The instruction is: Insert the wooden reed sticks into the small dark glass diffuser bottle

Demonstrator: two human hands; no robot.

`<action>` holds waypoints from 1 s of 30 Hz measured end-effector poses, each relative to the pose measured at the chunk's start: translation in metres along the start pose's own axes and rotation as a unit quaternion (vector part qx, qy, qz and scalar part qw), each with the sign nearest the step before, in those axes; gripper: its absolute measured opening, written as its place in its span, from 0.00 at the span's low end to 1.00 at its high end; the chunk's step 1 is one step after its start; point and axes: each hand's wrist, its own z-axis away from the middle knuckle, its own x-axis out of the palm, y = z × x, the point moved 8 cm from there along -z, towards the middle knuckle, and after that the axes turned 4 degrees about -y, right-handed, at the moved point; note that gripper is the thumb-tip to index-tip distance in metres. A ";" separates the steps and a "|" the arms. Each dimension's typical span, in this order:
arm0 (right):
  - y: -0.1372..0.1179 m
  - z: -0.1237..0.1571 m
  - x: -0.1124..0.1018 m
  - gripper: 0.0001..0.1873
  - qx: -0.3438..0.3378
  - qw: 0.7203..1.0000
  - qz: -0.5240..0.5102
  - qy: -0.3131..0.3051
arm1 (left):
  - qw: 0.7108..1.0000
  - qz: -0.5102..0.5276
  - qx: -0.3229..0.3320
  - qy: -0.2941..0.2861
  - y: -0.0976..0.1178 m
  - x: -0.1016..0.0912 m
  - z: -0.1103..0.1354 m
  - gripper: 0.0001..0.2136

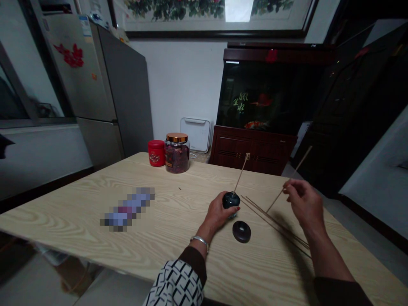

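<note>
My left hand (218,214) is wrapped round a small dark glass bottle (230,199) standing on the table. One thin reed stick (241,175) leans out of the bottle's mouth, with a small flower-like tip at its top. My right hand (302,203) pinches another thin stick (298,165) between thumb and fingertips; it slants, its lower end close to the tabletop. Several loose sticks (274,225) lie on the table between the bottle and my right forearm. A dark round ring-shaped lid (241,238) rests just in front of the bottle.
On the wooden table (178,250) stand a red canister (156,153) and a big jar with a copper-coloured lid (177,155). A blurred-out flat packet (129,210) lies at left. Beyond are a fish tank (258,93) and a fridge (127,85).
</note>
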 end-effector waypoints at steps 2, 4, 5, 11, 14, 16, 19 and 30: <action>-0.010 -0.002 0.001 0.13 0.029 0.983 -0.169 0.061 | 1.000 -0.003 -0.001 0.000 0.001 0.000 0.000 0.27; -0.018 0.001 0.015 0.14 0.045 0.960 -0.266 0.070 | 1.000 -0.004 0.000 -0.002 0.002 0.000 0.000 0.27; -0.021 0.003 0.024 0.14 0.045 0.956 -0.284 0.064 | 1.000 -0.005 0.000 -0.002 0.002 -0.001 0.000 0.27; -0.031 0.014 0.061 0.12 0.001 0.962 -0.271 0.025 | 1.000 -0.011 0.009 0.000 0.004 -0.001 0.000 0.26; -0.031 0.014 0.070 0.12 -0.003 0.966 -0.260 0.006 | 1.000 -0.007 0.009 0.000 0.002 0.000 0.000 0.26; -0.032 0.013 0.078 0.12 -0.005 0.969 -0.246 -0.017 | 1.000 -0.005 0.005 0.001 0.000 0.000 0.000 0.26; -0.030 0.013 0.093 0.12 -0.001 0.973 -0.225 -0.058 | 1.000 -0.009 0.007 0.004 0.001 0.000 -0.001 0.27; 0.008 0.040 0.113 0.16 0.012 0.965 -0.015 -0.261 | 1.000 -0.017 0.013 0.008 0.006 -0.002 0.000 0.25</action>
